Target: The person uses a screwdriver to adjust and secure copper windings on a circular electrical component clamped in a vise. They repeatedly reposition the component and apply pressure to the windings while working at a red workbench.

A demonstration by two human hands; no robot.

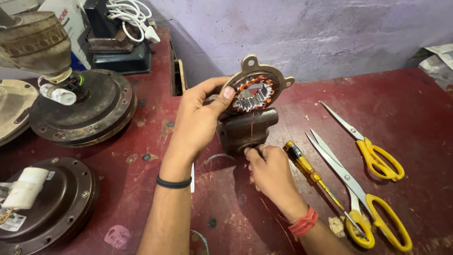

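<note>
Stator ring of grey metal with copper windings, propped on a dark metal block mid-table, is clamped by the left hand. Fine copper wire is pinched in the right hand; even tension is advised. Alongside: yellow screwdriver, two yellow-handled scissors, brown fan motor housings on the red table.

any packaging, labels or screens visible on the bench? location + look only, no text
White carton: top left, behind the fan motor housing; boxy, white with red print and a blue patch low down.
Sticker: bottom left, on the dark round motor cover; small, white with coloured marks.
White capacitor: on the same cover; blocky, any label unreadable.
Crumpled printed paper: far right edge.
No screens in view.
</note>
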